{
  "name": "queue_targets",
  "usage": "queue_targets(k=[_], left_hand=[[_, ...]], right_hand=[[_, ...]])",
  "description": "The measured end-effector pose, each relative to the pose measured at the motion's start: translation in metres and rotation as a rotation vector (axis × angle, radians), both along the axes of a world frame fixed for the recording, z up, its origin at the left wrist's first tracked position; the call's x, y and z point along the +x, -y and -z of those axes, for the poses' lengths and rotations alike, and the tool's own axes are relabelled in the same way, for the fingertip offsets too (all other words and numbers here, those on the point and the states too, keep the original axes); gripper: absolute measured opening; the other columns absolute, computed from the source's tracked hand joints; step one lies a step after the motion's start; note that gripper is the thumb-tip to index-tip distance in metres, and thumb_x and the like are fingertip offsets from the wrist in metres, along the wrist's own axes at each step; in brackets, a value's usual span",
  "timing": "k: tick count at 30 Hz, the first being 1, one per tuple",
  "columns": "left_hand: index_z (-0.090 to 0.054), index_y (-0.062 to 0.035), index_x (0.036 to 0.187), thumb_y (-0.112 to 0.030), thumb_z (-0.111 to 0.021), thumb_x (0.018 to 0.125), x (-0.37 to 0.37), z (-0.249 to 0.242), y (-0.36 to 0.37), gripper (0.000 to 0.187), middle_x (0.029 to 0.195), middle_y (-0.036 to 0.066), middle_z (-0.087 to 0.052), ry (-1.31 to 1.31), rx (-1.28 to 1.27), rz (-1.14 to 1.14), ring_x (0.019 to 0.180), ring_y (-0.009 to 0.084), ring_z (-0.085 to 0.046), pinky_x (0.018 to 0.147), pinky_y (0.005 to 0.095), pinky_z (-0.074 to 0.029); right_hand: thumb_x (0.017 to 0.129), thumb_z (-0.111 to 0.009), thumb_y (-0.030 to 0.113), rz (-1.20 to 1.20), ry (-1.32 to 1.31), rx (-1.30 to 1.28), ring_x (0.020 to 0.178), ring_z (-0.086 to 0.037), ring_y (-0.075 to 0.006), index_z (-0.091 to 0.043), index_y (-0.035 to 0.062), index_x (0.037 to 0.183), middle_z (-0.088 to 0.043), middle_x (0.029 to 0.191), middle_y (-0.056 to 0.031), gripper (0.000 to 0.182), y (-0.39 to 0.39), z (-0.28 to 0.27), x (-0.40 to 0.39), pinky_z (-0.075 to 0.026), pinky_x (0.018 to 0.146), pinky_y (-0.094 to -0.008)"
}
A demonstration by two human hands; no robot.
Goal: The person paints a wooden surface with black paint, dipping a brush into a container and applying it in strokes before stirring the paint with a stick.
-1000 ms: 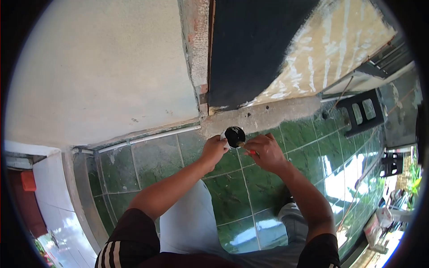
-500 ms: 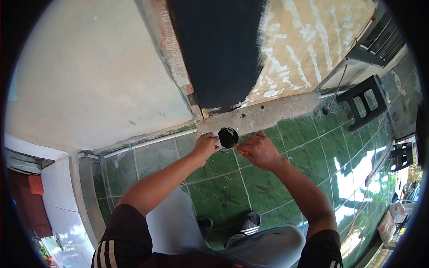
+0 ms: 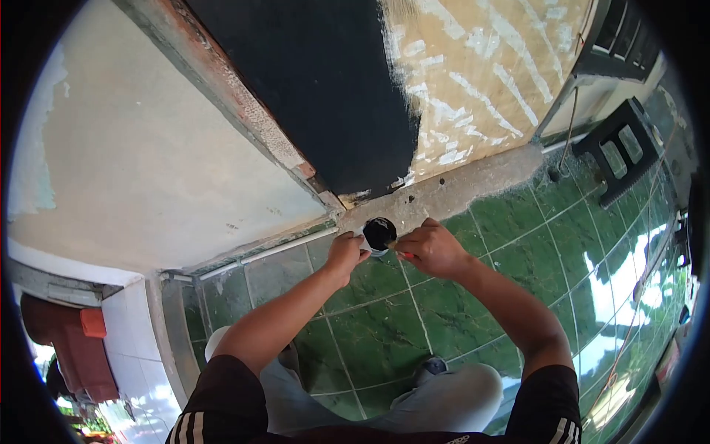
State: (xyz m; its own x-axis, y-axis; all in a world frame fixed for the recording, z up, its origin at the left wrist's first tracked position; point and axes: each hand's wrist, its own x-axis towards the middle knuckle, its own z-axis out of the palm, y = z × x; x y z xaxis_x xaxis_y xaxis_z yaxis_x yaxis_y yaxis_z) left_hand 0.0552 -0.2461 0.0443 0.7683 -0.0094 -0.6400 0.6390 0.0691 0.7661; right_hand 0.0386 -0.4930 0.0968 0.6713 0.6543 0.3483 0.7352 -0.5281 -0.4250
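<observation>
My left hand (image 3: 346, 255) is closed on the left side of a small light-coloured container of black paint (image 3: 380, 233). Glossy black fills its round opening, with a pale streak near the top. From the other side my right hand (image 3: 433, 249) grips a paintbrush (image 3: 404, 255). A bit of its red-orange handle shows at the fingers, and its tip is at the container's right rim. Ahead of both hands stands a door panel (image 3: 325, 81), painted black on the left. Its right part is tan with white patches and streaks.
Green tiles (image 3: 377, 325) cover the floor, with a rough concrete sill (image 3: 473, 181) under the panel. A black plastic step stool (image 3: 623, 152) stands at the right. A white pipe (image 3: 288, 243) runs along the base of the pale wall (image 3: 148, 148). My knees frame the floor below.
The view has tilted and shifted, so the panel and wall appear turned and further left. Both hands stay at the paint container, the brush still at its right rim.
</observation>
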Motion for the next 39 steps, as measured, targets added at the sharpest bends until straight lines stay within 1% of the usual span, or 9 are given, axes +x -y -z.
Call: queue_targets(k=[8,15,18,21,24,27,30,33,39], left_hand=[[-0.056,0.0017,0.118,-0.012,-0.050,0.104,0.016,0.016,-0.046,0.021,0.110,0.012,-0.064,-0.012,-0.112,0.092,0.100,0.0225,-0.066,0.088,0.0318,-0.060],[-0.057,0.0015,0.122,-0.010,-0.052,0.103,0.027,0.014,-0.092,0.023,0.114,0.012,-0.064,-0.024,-0.177,0.159,0.102,0.0217,-0.066,0.090,0.0313,-0.059],[-0.059,0.0017,0.118,-0.011,-0.053,0.102,0.030,0.030,-0.106,0.021,0.114,0.011,-0.064,-0.007,-0.216,0.105,0.102,0.0213,-0.065,0.091,0.0312,-0.059],[-0.061,0.0017,0.115,-0.010,-0.053,0.102,0.027,0.043,-0.118,0.019,0.114,0.011,-0.064,0.052,-0.201,0.164,0.103,0.0213,-0.065,0.092,0.0316,-0.059],[-0.062,0.0011,0.115,-0.011,-0.054,0.102,0.027,0.051,-0.123,0.019,0.114,0.011,-0.064,0.024,-0.238,0.184,0.104,0.0216,-0.065,0.093,0.0324,-0.058],[-0.061,0.0007,0.117,-0.011,-0.054,0.102,0.028,0.052,-0.126,0.020,0.115,0.011,-0.063,-0.004,-0.270,0.190,0.105,0.0217,-0.065,0.094,0.0332,-0.057],[-0.062,0.0002,0.111,-0.014,-0.055,0.103,0.028,0.046,-0.133,0.018,0.112,0.009,-0.062,-0.048,-0.313,0.149,0.102,0.0171,-0.063,0.091,0.0308,-0.056],[-0.061,0.0001,0.117,-0.013,-0.053,0.103,0.032,0.050,-0.137,0.021,0.116,0.011,-0.063,-0.030,-0.304,0.166,0.105,0.0213,-0.064,0.094,0.0342,-0.057],[-0.060,-0.0002,0.115,-0.013,-0.055,0.102,0.040,0.058,-0.140,0.019,0.114,0.011,-0.063,0.011,-0.314,0.185,0.102,0.0213,-0.065,0.092,0.0338,-0.058]], right_hand=[[0.082,-0.076,0.018,0.190,-0.001,0.035,0.090,-0.070,-0.0215,-0.074,0.0132,0.102,-0.075,0.098,-0.0022,0.021,-0.040,0.015,-0.016,-0.049,0.084,-0.0375],[0.086,-0.075,0.019,0.392,-0.047,0.045,0.088,-0.070,-0.0260,-0.074,0.0115,0.106,-0.075,0.095,-0.0044,0.022,-0.104,-0.007,-0.032,-0.051,0.083,-0.0406],[0.090,-0.074,0.022,0.604,-0.157,0.181,0.081,-0.070,-0.0223,-0.074,0.0115,0.107,-0.073,0.087,-0.0079,0.020,-0.133,0.010,-0.033,-0.051,0.079,-0.0370],[0.095,-0.071,0.025,1.139,-0.558,0.646,0.075,-0.068,-0.0153,-0.073,0.0054,0.105,-0.070,0.080,-0.0072,0.022,-0.167,0.032,-0.035,-0.050,0.075,-0.0311],[0.097,-0.070,0.028,1.243,-0.526,1.184,0.073,-0.062,-0.0100,-0.071,-0.0001,0.100,-0.068,0.077,-0.0044,0.028,-0.189,0.060,-0.035,-0.045,0.071,-0.0262],[0.097,-0.070,0.028,1.375,-0.524,1.458,0.069,-0.060,-0.0104,-0.069,-0.0009,0.096,-0.068,0.077,-0.0031,0.028,-0.202,0.080,-0.039,-0.042,0.067,-0.0263],[0.097,-0.070,0.027,1.426,-0.490,1.434,0.067,-0.058,-0.0095,-0.069,0.0029,0.094,-0.067,0.076,-0.0036,0.024,-0.214,0.090,-0.038,-0.039,0.064,-0.0257],[0.097,-0.069,0.027,1.452,-0.493,1.482,0.067,-0.059,-0.0098,-0.069,0.0035,0.093,-0.067,0.077,-0.0029,0.024,-0.220,0.089,-0.038,-0.039,0.065,-0.0262],[0.098,-0.068,0.025,1.425,-0.491,1.532,0.067,-0.058,-0.0102,-0.068,0.0041,0.091,-0.067,0.077,-0.0022,0.022,-0.229,0.093,-0.035,-0.040,0.065,-0.0264]])
